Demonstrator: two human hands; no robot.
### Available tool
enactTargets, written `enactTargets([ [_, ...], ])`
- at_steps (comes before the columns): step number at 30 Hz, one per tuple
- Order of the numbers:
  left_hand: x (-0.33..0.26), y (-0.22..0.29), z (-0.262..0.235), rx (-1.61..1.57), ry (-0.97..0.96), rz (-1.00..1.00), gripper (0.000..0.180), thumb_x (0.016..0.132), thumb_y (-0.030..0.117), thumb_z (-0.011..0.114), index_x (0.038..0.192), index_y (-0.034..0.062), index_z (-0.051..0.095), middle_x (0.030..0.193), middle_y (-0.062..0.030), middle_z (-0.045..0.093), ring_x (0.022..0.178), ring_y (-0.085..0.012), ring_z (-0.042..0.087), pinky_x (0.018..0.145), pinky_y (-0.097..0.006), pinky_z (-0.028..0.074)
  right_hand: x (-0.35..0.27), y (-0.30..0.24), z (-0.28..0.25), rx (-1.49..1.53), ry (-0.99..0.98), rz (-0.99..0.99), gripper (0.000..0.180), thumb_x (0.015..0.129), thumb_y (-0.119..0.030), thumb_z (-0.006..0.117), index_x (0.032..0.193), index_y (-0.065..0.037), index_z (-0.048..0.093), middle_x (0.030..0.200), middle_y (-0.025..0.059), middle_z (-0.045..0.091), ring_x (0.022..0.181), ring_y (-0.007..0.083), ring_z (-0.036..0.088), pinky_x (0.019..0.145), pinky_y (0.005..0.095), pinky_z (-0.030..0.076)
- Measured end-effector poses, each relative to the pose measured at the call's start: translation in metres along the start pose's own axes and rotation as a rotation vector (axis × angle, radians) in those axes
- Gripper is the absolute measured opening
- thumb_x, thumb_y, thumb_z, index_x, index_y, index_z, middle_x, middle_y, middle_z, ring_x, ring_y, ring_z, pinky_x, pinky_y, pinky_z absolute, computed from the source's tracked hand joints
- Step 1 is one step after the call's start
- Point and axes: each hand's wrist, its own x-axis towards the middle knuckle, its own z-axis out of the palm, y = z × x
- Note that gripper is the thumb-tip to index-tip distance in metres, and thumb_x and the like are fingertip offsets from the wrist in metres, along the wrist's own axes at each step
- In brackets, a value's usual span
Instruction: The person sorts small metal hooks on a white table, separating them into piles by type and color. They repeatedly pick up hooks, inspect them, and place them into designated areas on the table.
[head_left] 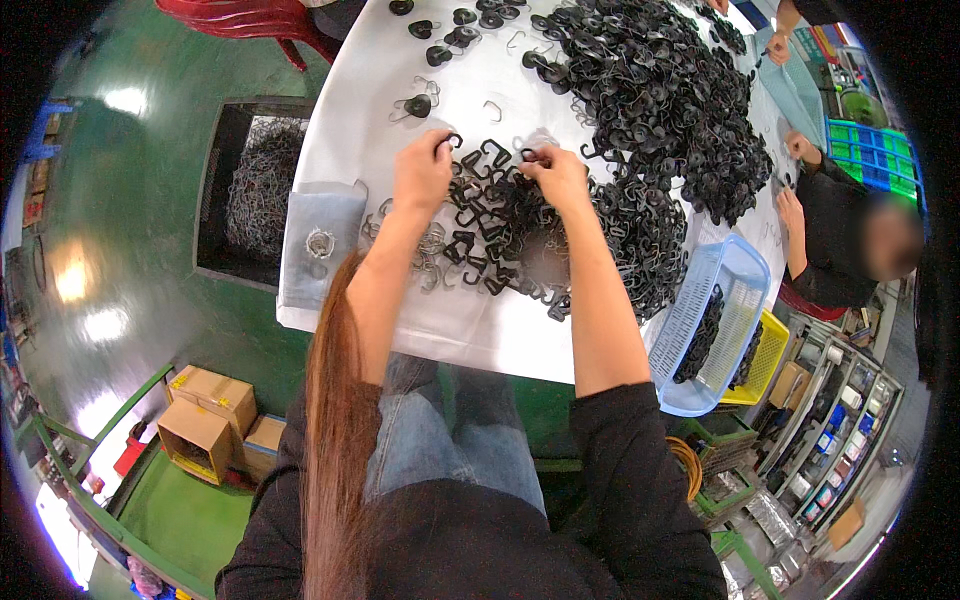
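Note:
Above the white-covered table [345,110], my left hand [423,172] pinches a small black hook [453,139] between thumb and fingers. My right hand [558,177] is a short way to the right, its fingertips closed on another black hook [527,154]. Beneath and between both hands lies a loose heap of black hooks [478,215]. Bare metal wire hooks [432,243] lie by my left forearm. Beyond my right hand rises a large pile of black hooks with round discs [650,90]. Several similar disc pieces [438,55] are scattered at the far left.
A light blue basket [725,330] holding black pieces stands at the table's right edge, beside a yellow basket [768,360]. On the floor at left is a dark crate [215,215] of metal hooks. Other people's hands [790,215] are at the table's right side. Cardboard boxes [215,395] sit lower left.

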Motion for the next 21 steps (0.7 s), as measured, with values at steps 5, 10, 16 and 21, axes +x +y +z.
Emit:
enactTargets([
  [5,-0.007,0.014,-0.009,-0.354,-0.12,-0.497,0.039,0.082,0.035,0.061,0.087,-0.0036,0.062,0.081,-0.0107,0.066,0.072,-0.0139,0.061,0.068,-0.027,0.049,-0.04,0.012,-0.035,1.059,-0.065,0.211,0.034,0.074,-0.027,0.073,0.084,0.004,0.065,0.07,0.0101,0.062,0.067,0.0112,0.057,0.062,0.0247,0.046],
  [10,-0.027,0.031,0.044,0.422,-0.15,-0.108,0.05,0.07,0.041,0.072,0.098,0.0031,0.056,0.09,-0.0154,0.063,0.085,-0.0323,0.062,0.074,-0.042,0.049,-0.02,-0.005,-0.012,0.038,-0.021,0.284,0.036,0.073,-0.035,0.072,0.087,-0.002,0.067,0.081,0.0143,0.066,0.078,0.0231,0.064,0.069,0.0347,0.05],
  [16,-0.035,0.025,0.047,0.341,-0.105,-0.111,0.025,0.077,0.031,0.066,0.087,0.0076,0.064,0.081,-0.016,0.065,0.076,-0.0317,0.062,0.068,-0.04,0.048,-0.017,0.001,0.011,0.015,-0.097,0.115,0.035,0.071,-0.033,0.071,0.085,-0.002,0.069,0.084,0.0167,0.067,0.081,0.0274,0.065,0.072,0.0375,0.05],
  [21,-0.044,0.034,0.016,-0.324,-0.152,-0.418,0.032,0.086,0.035,0.058,0.092,0.0051,0.067,0.075,-0.006,0.064,0.074,-0.0204,0.063,0.065,-0.032,0.048,-0.05,0.01,-0.034,0.549,-0.12,0.28,0.027,0.079,-0.025,0.067,0.089,0.001,0.065,0.055,0.0008,0.053,0.047,0.0087,0.044,0.046,0.0232,0.036],
])
